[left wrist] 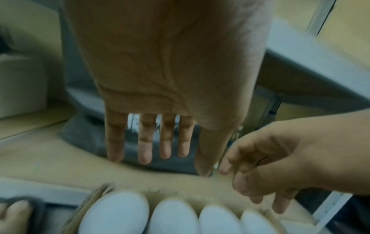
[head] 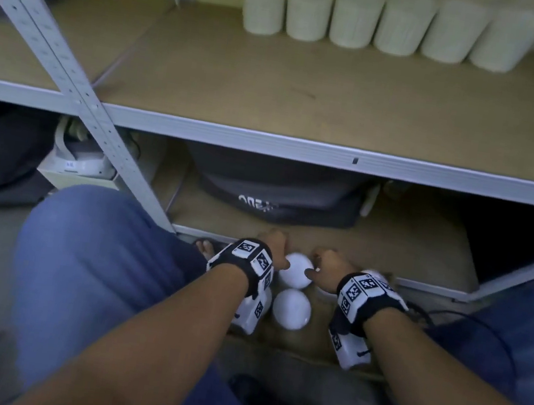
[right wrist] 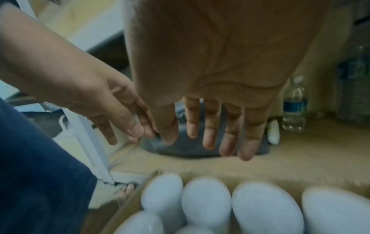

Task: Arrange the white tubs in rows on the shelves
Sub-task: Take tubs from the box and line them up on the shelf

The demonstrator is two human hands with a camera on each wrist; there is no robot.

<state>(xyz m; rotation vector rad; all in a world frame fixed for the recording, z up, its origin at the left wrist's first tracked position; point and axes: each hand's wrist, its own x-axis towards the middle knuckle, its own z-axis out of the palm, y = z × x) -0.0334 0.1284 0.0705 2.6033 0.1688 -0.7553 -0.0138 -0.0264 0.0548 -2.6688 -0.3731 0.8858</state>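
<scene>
From the head view, six white tubs (head: pixel 386 22), plain ribbed cylinders, stand in a row at the back of the shelf (head: pixel 277 79). Below, the left hand (head: pixel 274 247) and right hand (head: pixel 328 270) hover over round white lids (head: pixel 292 305) low between the knees; finger posture is hard to read here. The left wrist view shows the left hand's fingers (left wrist: pixel 145 142) straight and spread, holding nothing, above tubs in a cardboard box (left wrist: pixel 88 199). The right wrist view adds a water bottle (right wrist: pixel 294 104) and the right hand's fingers (right wrist: pixel 210 126) straight, apart, empty.
</scene>
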